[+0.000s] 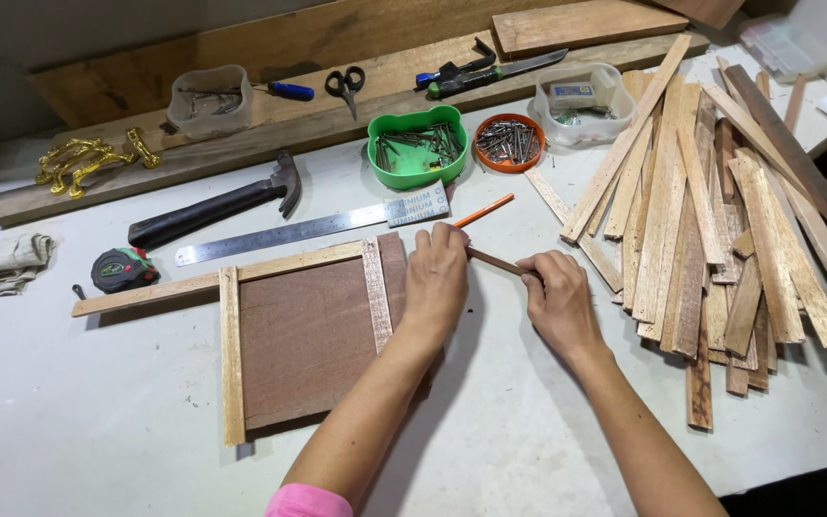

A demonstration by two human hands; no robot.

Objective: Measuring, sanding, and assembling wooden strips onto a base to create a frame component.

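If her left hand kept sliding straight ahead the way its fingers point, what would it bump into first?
Probably the orange pencil just beyond the left hand, then the metal ruler's end and the green tub of nails; depth is hard to judge.

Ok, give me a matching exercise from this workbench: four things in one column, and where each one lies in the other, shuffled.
Things:
1. hammer
2. tape measure
3. scissors
4. green bowl

Places:
A. on the plank at the back
B. left of the orange dish of nails
C. just above the steel ruler
D. at the left end of the long strip

Pairs: 1-C, 2-D, 3-A, 4-B
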